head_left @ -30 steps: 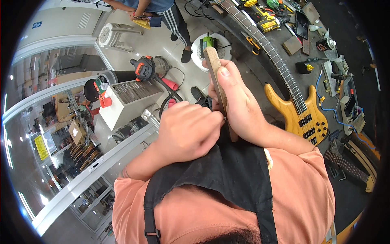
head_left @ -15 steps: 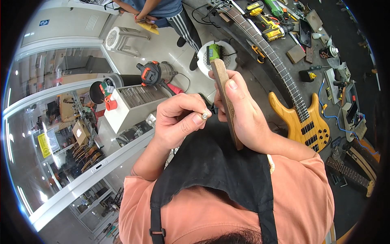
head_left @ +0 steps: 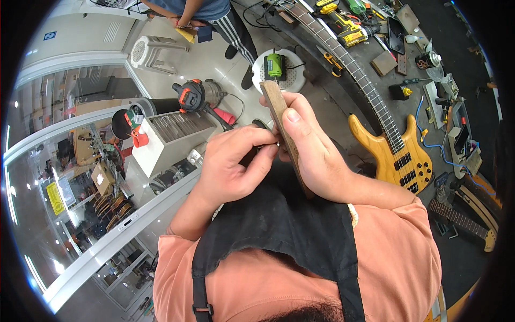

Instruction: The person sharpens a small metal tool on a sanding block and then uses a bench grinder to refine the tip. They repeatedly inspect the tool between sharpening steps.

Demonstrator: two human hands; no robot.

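Observation:
My right hand (head_left: 314, 142) is wrapped round a long, flat wooden block (head_left: 277, 107), tilted on its edge, with the thumb along its right face. Beside it, my left hand (head_left: 236, 161) pinches a small metal piece (head_left: 278, 144) between thumb and forefinger. Only a bright tip of that piece shows, close against the block's left face; whether it touches the wood I cannot tell. Both hands are above the black apron (head_left: 268, 214).
On the bench at right lie a wooden electric bass (head_left: 383, 150), a yellow drill (head_left: 351, 32), orange-handled scissors (head_left: 330, 61) and loose tools. Ahead, a green motor (head_left: 274, 65) sits on a white stool (head_left: 298, 80). A vacuum cleaner (head_left: 196, 96) and another person (head_left: 230, 27) are beyond.
My left hand has moved right, bringing the small metal piece from in front of the apron to the wooden block's side. The view has shifted slightly.

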